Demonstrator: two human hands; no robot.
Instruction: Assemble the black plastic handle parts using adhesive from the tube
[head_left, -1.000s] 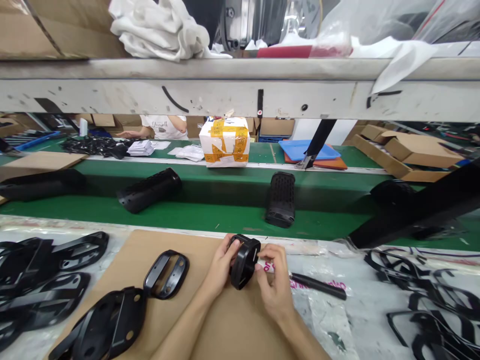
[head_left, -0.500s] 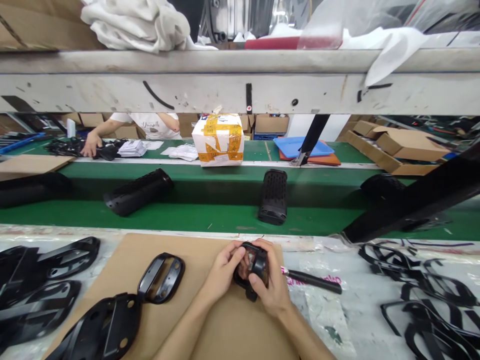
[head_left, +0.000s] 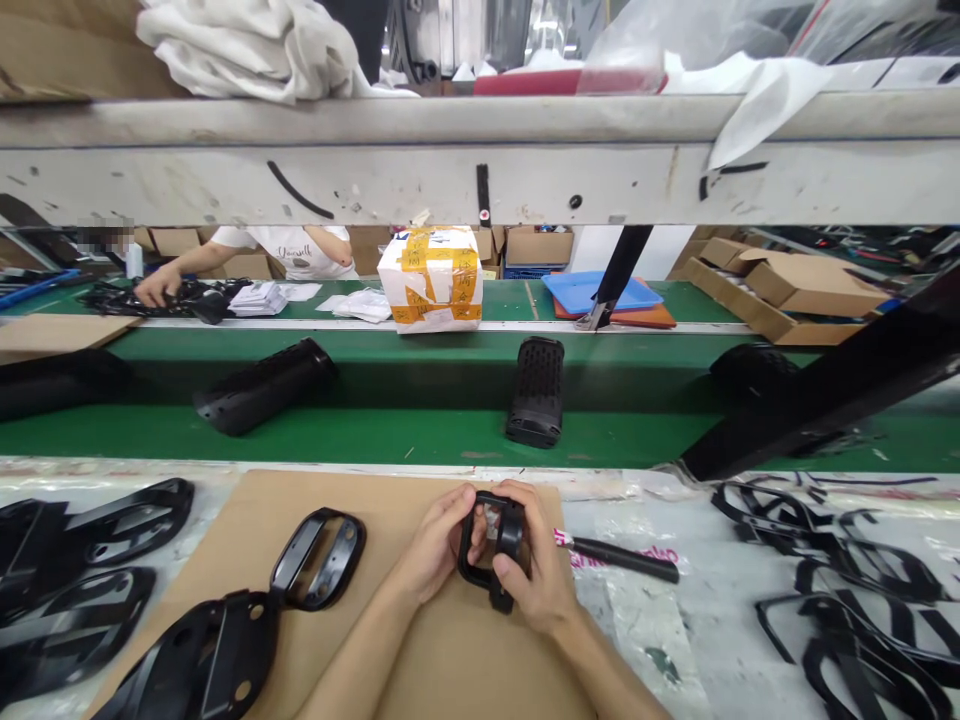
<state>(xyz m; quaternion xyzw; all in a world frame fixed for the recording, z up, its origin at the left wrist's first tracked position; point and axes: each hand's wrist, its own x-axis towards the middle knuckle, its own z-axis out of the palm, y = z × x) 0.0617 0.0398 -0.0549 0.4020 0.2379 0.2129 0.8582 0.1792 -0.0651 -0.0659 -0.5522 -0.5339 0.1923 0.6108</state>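
Observation:
Both hands are closed on a small black rounded plastic frame (head_left: 511,525) with a crossbar, held above a cardboard sheet (head_left: 450,665). My left hand (head_left: 429,552) grips its left rim, thumb at the top, some fingers showing through the opening. My right hand (head_left: 544,570) wraps the right side, its thumb pressed near the lower end of the crossbar. Left of my hands, a similar black frame (head_left: 345,562) lies on the cardboard, touching a larger black plastic part (head_left: 251,640). A black-handled tool (head_left: 626,558) lies just right of my right hand; its tip is partly hidden.
Thin black strips and loops (head_left: 862,600) lie at right, more black plastic parts (head_left: 90,610) at left. Beyond runs a green belt (head_left: 420,440) carrying several black housings (head_left: 536,390). A slanted black post (head_left: 810,400) crosses at right. A person's hand (head_left: 159,285) works opposite.
The frame has turned in my hands, so its opening faces me more, and it sits slightly lower left. My left fingers have shifted along its rim. The person's hand opposite has moved left.

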